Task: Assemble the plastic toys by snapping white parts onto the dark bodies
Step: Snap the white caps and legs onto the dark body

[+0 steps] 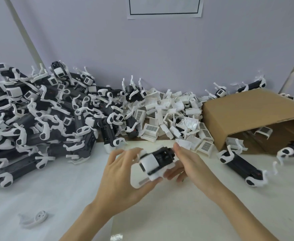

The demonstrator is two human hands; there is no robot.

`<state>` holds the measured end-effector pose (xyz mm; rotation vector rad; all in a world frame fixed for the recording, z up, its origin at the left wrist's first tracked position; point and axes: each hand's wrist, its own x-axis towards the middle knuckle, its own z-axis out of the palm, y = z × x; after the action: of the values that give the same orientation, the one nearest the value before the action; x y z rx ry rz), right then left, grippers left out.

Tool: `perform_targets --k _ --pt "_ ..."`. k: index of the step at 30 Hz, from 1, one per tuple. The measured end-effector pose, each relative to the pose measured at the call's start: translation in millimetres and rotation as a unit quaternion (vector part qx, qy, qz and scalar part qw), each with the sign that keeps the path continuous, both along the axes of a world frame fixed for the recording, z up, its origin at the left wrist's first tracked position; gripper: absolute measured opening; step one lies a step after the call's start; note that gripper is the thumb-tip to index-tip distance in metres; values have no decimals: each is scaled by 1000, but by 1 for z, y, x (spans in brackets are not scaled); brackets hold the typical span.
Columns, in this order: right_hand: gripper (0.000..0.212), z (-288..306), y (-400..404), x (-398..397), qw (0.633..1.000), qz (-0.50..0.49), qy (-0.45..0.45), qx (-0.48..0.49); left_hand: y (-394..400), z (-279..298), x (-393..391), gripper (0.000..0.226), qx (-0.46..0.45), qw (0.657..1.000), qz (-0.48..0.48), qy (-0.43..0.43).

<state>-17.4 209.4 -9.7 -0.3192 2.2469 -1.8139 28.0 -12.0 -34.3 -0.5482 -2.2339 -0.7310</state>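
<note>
Tipped cardboard box (250, 108) at right, framed paper sign (165, 7) on wall

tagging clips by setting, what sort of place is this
Probably a toy assembly workbench in a small factory: a big heap of black-and-white plastic toy bodies, a pile of loose white plastic parts, and a tipped brown cardboard box.

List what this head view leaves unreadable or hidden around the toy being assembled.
- Toy, head view: motion blur and both hands hide whether the white part has seated.
- Left hand: fingers under the toy hidden.
- Wall sign: cut by the top edge.
- Cardboard box: interior dark, cut by the right edge.
</note>
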Motion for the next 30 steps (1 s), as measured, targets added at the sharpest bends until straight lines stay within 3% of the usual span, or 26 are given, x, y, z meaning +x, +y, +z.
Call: perform_targets --k 2,4,7,10,13,17,21,24,30 --pt "48 -3 1 0 1000 11 28 8 5 4 5 53 145 983 -12 -114" --pt "39 -7 -2 1 998 40 40 -19 6 6 5 48 275 942 -45 -186" --pt "36 -12 -10 3 996 25 38 -75 4 9 2 45 356 903 -74 -229" --pt "42 -14 -12 2 993 1 7 -117 1 9 -1 52 359 892 -73 -266" --pt "46 -16 -8 -3 988 -3 -41 -149 2 6 -2 45 379 874 -83 -292" --pt "53 -20 -12 -4 981 16 -80 -178 3 1 -2 71 398 859 -136 -292" --pt "42 -18 -14 -5 969 -4 -90 -231 -5 1 -4 66 412 844 -120 -322" --pt "28 -14 -20 -2 987 -45 -25 -153 -6 -3 -7 62 408 846 -85 -334" --pt "40 5 -34 -15 997 -1 67 24 -13 -11 -17 33 425 863 -22 -273"
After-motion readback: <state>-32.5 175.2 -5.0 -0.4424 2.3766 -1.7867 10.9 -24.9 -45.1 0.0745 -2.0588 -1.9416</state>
